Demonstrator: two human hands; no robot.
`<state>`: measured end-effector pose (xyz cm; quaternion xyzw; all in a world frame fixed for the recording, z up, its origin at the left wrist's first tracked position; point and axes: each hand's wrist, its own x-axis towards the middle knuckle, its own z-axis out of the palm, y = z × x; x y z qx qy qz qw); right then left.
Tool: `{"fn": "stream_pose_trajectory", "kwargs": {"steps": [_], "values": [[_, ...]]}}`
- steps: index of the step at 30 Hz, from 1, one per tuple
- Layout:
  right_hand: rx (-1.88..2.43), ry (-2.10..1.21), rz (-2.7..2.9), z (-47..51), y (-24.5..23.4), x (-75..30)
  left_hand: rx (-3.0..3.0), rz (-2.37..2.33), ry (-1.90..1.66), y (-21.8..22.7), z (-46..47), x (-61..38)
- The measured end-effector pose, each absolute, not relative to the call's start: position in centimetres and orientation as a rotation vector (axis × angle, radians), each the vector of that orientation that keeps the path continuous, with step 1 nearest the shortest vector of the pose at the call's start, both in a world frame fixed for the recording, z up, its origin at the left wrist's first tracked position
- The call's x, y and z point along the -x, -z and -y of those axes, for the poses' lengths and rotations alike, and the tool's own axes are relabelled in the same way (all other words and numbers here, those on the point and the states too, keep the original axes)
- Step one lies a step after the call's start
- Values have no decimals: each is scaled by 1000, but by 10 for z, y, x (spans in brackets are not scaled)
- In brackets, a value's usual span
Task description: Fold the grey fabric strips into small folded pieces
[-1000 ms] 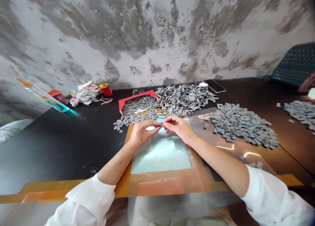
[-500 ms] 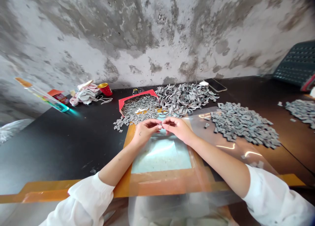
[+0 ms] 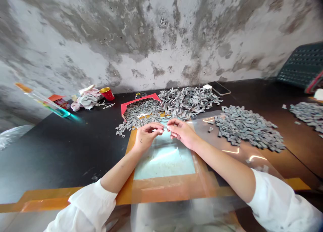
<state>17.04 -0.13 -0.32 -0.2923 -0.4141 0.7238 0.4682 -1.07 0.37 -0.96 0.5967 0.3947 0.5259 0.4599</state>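
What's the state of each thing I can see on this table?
Left hand: pinching a small grey strip
Right hand: pinching the same strip from the other side
Long grey strips: tangled in a loose heap
Short grey pieces: spread in a wide, low pile
Red-rimmed tray: full of small grey pieces, some spilling over its edge
Phone: lying flat
Cloth: crumpled

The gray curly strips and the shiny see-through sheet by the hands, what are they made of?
The grey strips seem to be thin, bendy fabric or soft plastic with a dull finish: they curl and fold loosely in the heap, but the look can't settle which. The clear sheet looks like glossy plastic film: the table shows through it and bright streaks of light shine on it.
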Motion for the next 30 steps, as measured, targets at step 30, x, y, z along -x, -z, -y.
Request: {"fn": "stream_pose_trajectory", "kwargs": {"steps": [30], "values": [[890, -1312, 1508, -1, 10, -173, -1577, -925, -1194, 5, -2, 11]]}}
